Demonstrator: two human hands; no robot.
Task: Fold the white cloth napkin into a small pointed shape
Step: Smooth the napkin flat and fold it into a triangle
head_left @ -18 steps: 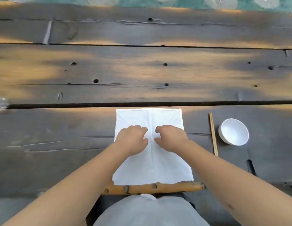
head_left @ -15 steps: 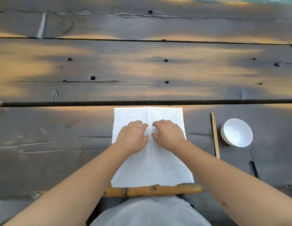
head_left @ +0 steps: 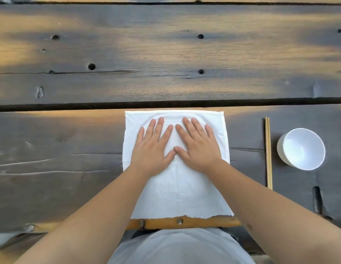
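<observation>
Nearest the viewer, the person's pale grey garment (head_left: 181, 246) fills the lower centre, with 2 bare forearms reaching forward from either side of it. Just beyond the garment runs a light wooden strip (head_left: 183, 222) along the near edge of the dark plank table (head_left: 70, 168). The white cloth napkin (head_left: 177, 187) lies flat on the table directly under both hands, its near edge meeting the wooden strip and its far hemmed edge lying just past the fingertips. A faint vertical crease runs down the cloth between the 2 wrists.

The left hand (head_left: 152, 149) rests palm down on the napkin, fingers spread wide and grasping nothing. The right hand (head_left: 199, 147) lies beside it in the same manner, flat and splayed, holding nothing. The 2 thumbs touch at their tips over the napkin's midline, and the index fingers lie close together further out.

To the outer side of the right hand, off the cloth, 2 pale chopsticks (head_left: 268, 153) lie side by side, pointing away from the person. Just beyond them, further from the right hand, stands a white bowl (head_left: 301, 148), tilted slightly. Past the fingertips, a dark gap (head_left: 70, 107) separates the near plank from the next plank, which is marked with small round holes.
</observation>
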